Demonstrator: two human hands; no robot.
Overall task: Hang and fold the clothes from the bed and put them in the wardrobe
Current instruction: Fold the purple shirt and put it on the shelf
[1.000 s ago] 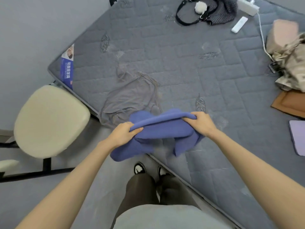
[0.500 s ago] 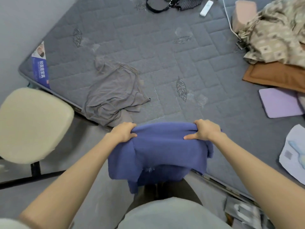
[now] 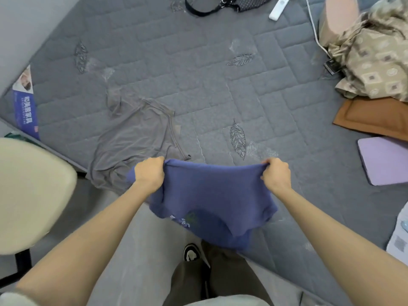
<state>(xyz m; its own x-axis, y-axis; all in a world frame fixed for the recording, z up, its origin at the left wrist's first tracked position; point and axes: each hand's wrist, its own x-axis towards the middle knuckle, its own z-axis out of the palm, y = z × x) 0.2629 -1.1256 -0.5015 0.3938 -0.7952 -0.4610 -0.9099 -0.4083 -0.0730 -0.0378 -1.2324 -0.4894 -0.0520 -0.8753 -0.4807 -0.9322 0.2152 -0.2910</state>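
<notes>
A blue t-shirt [image 3: 212,195] hangs spread between my two hands over the near edge of the grey quilted mattress [image 3: 209,85]. My left hand [image 3: 150,173] grips its top edge on the left, and my right hand [image 3: 274,173] pinches the top edge on the right. The shirt's lower part droops toward my legs, with a small pale print showing near its bottom. A grey top [image 3: 134,146] lies crumpled on the mattress just behind my left hand.
A cream chair seat [image 3: 33,195] stands at the left beside the bed. On the right lie a patterned beige cloth [image 3: 375,62], a brown cushion [image 3: 371,115] and a lilac pad [image 3: 384,160]. A black bag [image 3: 220,5] and white remote [image 3: 278,7] lie at the far edge.
My hands have moved apart and pulled the blue t-shirt from a folded bunch into a wide hanging sheet. The view has shifted right along the bed.
</notes>
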